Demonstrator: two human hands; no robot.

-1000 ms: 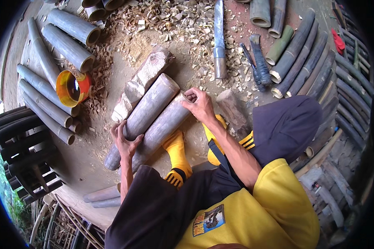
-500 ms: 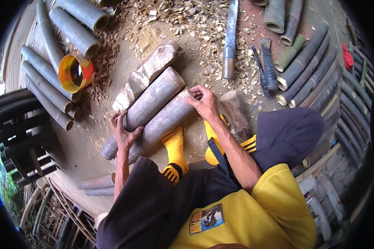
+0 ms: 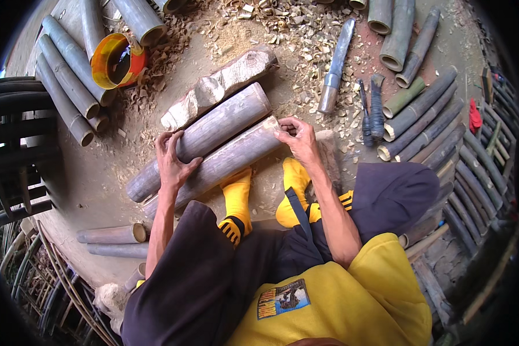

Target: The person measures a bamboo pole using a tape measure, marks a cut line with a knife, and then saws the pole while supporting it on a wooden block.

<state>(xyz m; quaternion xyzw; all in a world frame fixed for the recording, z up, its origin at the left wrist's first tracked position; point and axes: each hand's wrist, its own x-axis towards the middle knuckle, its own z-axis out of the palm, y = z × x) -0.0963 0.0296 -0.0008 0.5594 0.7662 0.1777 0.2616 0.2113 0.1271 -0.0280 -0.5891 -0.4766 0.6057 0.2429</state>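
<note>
Two thick grey bamboo tubes lie side by side on the ground before me, slanting up to the right. My left hand [image 3: 176, 160] lies across their left part, its thumb on the near bamboo tube [image 3: 230, 158] and its bent fingers against the far bamboo tube [image 3: 222, 122]. At the near tube's right end, my right hand [image 3: 298, 138] grips the rim between thumb and curled fingers. Just beyond the far tube is a rough-hewn pale log [image 3: 219, 86], very close to it.
A large sheathless blade [image 3: 335, 66] lies among wood chips [image 3: 297, 34]. Beside it is a dark-wrapped tool [image 3: 375, 109]. An orange-yellow bucket [image 3: 137, 64] stands at the far left by bamboo tubes [image 3: 63, 86]. More bamboo [image 3: 424, 104] lies at right. My feet wear yellow socks [image 3: 236, 196].
The view has shifted, so most of the scene sits differently in it. Both hands keep their places on the bamboo tubes, with little visible change in grip.
</note>
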